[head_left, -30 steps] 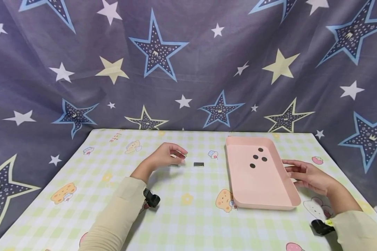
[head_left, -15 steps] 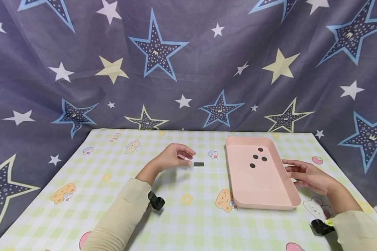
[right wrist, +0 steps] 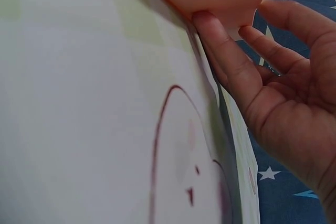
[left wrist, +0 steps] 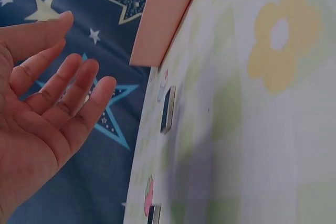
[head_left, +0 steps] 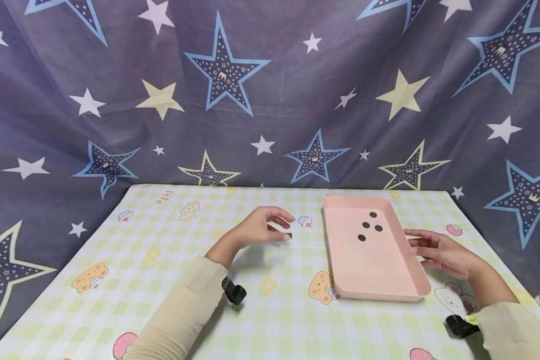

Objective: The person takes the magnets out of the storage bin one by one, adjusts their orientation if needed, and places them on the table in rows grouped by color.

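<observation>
My left hand [head_left: 263,226] hovers over the middle of the table, fingers loosely bent and nothing between them. By its thumb tip, part of a small dark rectangular block [head_left: 290,235] shows. In the left wrist view this block [left wrist: 168,109] lies on the cloth with a pale, shiny edge, apart from the fingers; a second similar block [left wrist: 153,215] sits at the bottom edge, and the hand hides it in the head view. My right hand [head_left: 447,254] touches the right wall of a pink tray [head_left: 378,270] with its fingertips, thumb [right wrist: 212,27] low against the wall.
Several small black round discs [head_left: 366,225] are on the tray floor towards its far end. A checked cloth with cartoon prints [head_left: 270,320] covers the table. Behind the far edge hangs a dark curtain [head_left: 270,80] with stars.
My left hand has moved right across the table, from over the left block to over the right one, now partly covering it. The right hand and tray have stayed put.
</observation>
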Demonstrator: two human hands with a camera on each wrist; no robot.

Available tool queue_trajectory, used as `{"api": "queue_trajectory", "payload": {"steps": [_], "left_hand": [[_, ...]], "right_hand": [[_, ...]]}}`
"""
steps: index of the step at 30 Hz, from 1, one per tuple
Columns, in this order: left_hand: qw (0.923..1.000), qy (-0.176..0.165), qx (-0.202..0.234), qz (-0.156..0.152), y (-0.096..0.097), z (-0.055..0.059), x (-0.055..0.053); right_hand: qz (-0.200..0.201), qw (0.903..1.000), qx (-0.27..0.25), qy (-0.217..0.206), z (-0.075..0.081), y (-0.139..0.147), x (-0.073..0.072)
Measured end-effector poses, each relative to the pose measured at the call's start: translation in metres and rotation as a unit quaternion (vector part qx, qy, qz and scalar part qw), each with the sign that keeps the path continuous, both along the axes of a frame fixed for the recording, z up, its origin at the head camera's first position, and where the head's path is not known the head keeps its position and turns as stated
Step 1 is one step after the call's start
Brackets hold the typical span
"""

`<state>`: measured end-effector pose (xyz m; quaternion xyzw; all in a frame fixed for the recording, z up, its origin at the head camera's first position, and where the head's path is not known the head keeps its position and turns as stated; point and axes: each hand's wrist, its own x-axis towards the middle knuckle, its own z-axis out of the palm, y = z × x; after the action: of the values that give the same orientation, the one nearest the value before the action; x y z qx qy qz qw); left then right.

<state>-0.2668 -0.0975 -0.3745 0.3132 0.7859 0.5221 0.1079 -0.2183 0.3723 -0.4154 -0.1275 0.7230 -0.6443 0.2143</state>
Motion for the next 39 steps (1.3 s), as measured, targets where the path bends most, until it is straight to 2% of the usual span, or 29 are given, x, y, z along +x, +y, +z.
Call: {"api": "queue_trajectory", "payload": {"steps": [12, 17, 24, 31, 39], "left_hand": [[0.9992, -0.007, 0.013, -0.037, 0.021, 0.004, 0.006], [0.999, -0.01, 0.007, -0.043, 0.03, 0.005, 0.01], [0.9978, -0.009, 0.022, -0.062, 0.042, 0.005, 0.011], [0.9971, -0.007, 0.034, -0.068, 0.055, 0.005, 0.011], [0.9975, 0.009, 0.038, -0.059, 0.073, 0.008, 0.011]], "right_hand": [[-0.002, 1.0, -0.002, -0.007, 0.001, 0.0, 0.0], [-0.001, 1.0, -0.005, -0.007, 0.0, 0.0, 0.0], [-0.004, 0.9999, -0.006, -0.009, 0.002, 0.0, 0.001], [0.0, 0.9998, -0.016, -0.012, 0.002, 0.0, 0.001], [0.002, 0.9998, -0.016, -0.013, 0.002, 0.001, 0.001]]}}
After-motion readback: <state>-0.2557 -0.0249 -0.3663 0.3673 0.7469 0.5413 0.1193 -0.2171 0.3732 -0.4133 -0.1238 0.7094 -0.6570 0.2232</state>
